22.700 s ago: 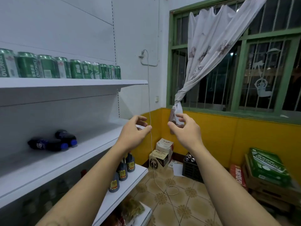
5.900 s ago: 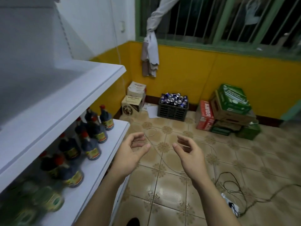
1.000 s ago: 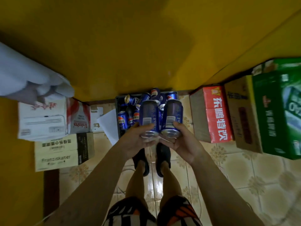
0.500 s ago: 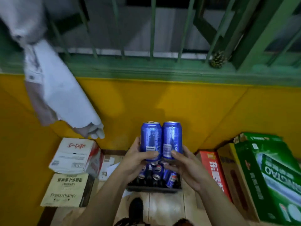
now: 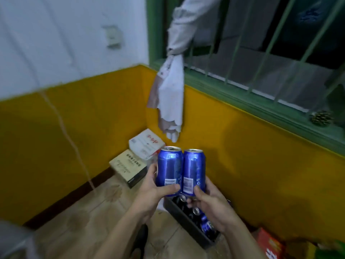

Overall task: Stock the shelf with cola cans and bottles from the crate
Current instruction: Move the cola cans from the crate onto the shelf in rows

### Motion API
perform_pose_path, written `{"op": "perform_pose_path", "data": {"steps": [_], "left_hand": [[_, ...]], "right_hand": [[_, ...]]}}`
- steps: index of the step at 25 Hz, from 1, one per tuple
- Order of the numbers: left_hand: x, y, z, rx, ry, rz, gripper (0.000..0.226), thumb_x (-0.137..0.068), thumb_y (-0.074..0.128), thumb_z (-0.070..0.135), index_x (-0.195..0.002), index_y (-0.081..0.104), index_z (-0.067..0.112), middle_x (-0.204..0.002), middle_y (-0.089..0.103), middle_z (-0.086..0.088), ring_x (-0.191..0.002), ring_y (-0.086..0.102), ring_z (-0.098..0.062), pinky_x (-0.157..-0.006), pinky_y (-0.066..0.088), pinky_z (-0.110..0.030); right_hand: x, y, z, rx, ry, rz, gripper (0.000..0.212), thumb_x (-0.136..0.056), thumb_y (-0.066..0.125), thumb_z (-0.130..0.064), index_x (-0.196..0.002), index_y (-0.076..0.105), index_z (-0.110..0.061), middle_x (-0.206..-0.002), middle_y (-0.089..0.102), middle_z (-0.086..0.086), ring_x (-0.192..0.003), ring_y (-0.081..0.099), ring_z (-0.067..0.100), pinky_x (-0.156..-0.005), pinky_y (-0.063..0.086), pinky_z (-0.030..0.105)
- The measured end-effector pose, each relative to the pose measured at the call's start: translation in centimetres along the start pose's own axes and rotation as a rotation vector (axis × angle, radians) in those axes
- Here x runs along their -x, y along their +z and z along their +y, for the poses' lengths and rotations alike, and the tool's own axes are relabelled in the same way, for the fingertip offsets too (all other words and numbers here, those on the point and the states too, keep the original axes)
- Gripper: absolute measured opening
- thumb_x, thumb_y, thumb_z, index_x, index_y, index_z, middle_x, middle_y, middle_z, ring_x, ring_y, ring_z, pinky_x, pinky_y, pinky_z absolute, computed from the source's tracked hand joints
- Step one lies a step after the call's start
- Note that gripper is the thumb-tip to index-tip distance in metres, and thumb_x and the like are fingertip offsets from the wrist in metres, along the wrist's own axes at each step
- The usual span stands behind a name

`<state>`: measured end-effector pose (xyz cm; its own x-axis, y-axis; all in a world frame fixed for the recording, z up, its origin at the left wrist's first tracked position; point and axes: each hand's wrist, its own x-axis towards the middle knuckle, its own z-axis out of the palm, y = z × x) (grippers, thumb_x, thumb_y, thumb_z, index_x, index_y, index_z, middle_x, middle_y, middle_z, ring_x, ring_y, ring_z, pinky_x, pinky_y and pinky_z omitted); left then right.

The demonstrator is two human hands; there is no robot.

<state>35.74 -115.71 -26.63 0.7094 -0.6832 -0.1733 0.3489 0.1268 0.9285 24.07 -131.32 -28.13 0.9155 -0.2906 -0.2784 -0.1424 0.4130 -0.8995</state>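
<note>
Two blue cola cans stand upright side by side in front of me. My left hand [image 5: 151,191] grips the left can [image 5: 169,169] near its bottom, thumb across the front. The right can [image 5: 194,171] is held the same way by my right hand [image 5: 211,204]. The cans touch each other. Below them on the floor sits the dark plastic crate [image 5: 186,228] with several more blue cans [image 5: 207,226] lying inside, partly hidden by my right hand. The shelf is out of view apart from a blurred grey corner [image 5: 11,240] at the lower left.
Two stacked cardboard boxes [image 5: 136,159] sit in the room corner against the yellow wall. A knotted white curtain [image 5: 171,94] hangs above them by the green barred window. A red carton [image 5: 270,245] lies at lower right. A thin cable [image 5: 61,126] hangs down the left wall to the tiled floor.
My view has swung left toward the room corner while both hands keep the two cans upright. The crate now lies lower right of the cans.
</note>
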Motion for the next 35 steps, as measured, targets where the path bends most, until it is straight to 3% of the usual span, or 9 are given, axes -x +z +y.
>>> {"op": "perform_pose_path", "data": {"steps": [7, 9, 13, 17, 21, 25, 29, 33, 35], "left_hand": [[12.8, -5.8, 3.6, -0.111, 0.220, 0.331, 0.082, -0.056, 0.088, 0.011, -0.127, 0.046, 0.015, -0.116, 0.067, -0.008, -0.100, 0.069, -0.022, -0.070, 0.055, -0.027], [16.9, -7.5, 4.2, -0.135, 0.268, 0.409, 0.082, -0.057, 0.089, 0.012, -0.127, 0.046, 0.016, -0.120, 0.065, -0.010, -0.105, 0.068, -0.026, -0.075, 0.056, -0.031], [26.8, -11.7, 4.9, -0.157, 0.358, 0.633, 0.081, -0.059, 0.089, 0.008, -0.127, 0.047, 0.016, -0.122, 0.064, -0.011, -0.108, 0.067, -0.026, -0.080, 0.056, -0.031], [40.3, -16.3, 4.5, -0.130, 0.452, 0.907, 0.084, -0.053, 0.089, 0.011, -0.126, 0.047, 0.017, -0.119, 0.066, -0.009, -0.107, 0.067, -0.027, -0.084, 0.056, -0.034], [52.9, -19.9, 3.5, -0.123, 0.517, 1.125, 0.087, -0.054, 0.089, 0.012, -0.128, 0.044, 0.020, -0.120, 0.067, -0.004, -0.110, 0.066, -0.023, -0.088, 0.057, -0.041], [62.9, -22.5, 2.5, -0.127, 0.552, 1.305, 0.085, -0.057, 0.090, 0.005, -0.128, 0.045, 0.020, -0.121, 0.066, -0.001, -0.110, 0.066, -0.021, -0.091, 0.055, -0.049], [70.6, -23.5, 1.9, -0.085, 0.566, 1.393, 0.084, -0.054, 0.091, 0.015, -0.126, 0.050, 0.022, -0.120, 0.067, 0.002, -0.110, 0.066, -0.022, -0.088, 0.056, -0.046], [75.3, -24.9, 1.9, -0.091, 0.561, 1.421, 0.081, -0.057, 0.090, 0.020, -0.130, 0.054, 0.021, -0.123, 0.067, -0.004, -0.112, 0.065, -0.027, -0.089, 0.055, -0.047], [76.7, -26.2, 2.5, -0.095, 0.563, 1.462, 0.080, -0.057, 0.089, 0.026, -0.129, 0.054, 0.020, -0.121, 0.068, -0.006, -0.110, 0.066, -0.026, -0.089, 0.055, -0.043]], "right_hand": [[0.9, 9.7, 2.0, 0.211, -0.025, -0.401, 0.074, -0.070, 0.080, -0.011, -0.135, 0.047, -0.024, -0.121, 0.067, 0.009, -0.102, 0.067, 0.032, -0.080, 0.054, 0.041], [1.1, 13.6, 3.0, 0.258, -0.058, -0.489, 0.078, -0.065, 0.082, -0.009, -0.134, 0.048, -0.020, -0.124, 0.066, 0.011, -0.113, 0.063, 0.034, -0.088, 0.052, 0.047], [3.5, 23.4, 5.7, 0.304, -0.084, -0.676, 0.074, -0.062, 0.081, -0.004, -0.131, 0.052, -0.009, -0.121, 0.066, 0.017, -0.116, 0.060, 0.037, -0.100, 0.048, 0.052], [10.8, 35.3, 9.9, 0.312, -0.028, -0.904, 0.082, -0.057, 0.084, -0.007, -0.132, 0.053, -0.017, -0.121, 0.068, 0.010, -0.113, 0.064, 0.028, -0.090, 0.054, 0.038], [18.7, 45.3, 14.5, 0.379, 0.015, -1.106, 0.079, -0.059, 0.081, -0.006, -0.130, 0.053, -0.024, -0.111, 0.073, -0.001, -0.095, 0.069, 0.013, -0.068, 0.053, 0.021], [25.1, 53.1, 18.7, 0.389, 0.085, -1.275, 0.079, -0.062, 0.078, -0.003, -0.133, 0.050, -0.024, -0.119, 0.070, 0.006, -0.107, 0.068, 0.023, -0.084, 0.056, 0.036], [30.4, 59.1, 22.2, 0.402, 0.098, -1.375, 0.076, -0.064, 0.076, -0.004, -0.133, 0.049, -0.019, -0.113, 0.072, 0.007, -0.101, 0.069, 0.029, -0.084, 0.058, 0.046], [33.5, 64.2, 24.5, 0.335, 0.197, -1.454, 0.064, -0.074, 0.075, -0.008, -0.131, 0.049, -0.021, -0.118, 0.071, 0.007, -0.107, 0.068, 0.027, -0.080, 0.058, 0.033], [34.2, 66.8, 25.4, 0.311, 0.285, -1.468, 0.052, -0.085, 0.071, -0.014, -0.131, 0.050, -0.024, -0.119, 0.070, 0.006, -0.107, 0.068, 0.026, -0.083, 0.058, 0.035]]}}
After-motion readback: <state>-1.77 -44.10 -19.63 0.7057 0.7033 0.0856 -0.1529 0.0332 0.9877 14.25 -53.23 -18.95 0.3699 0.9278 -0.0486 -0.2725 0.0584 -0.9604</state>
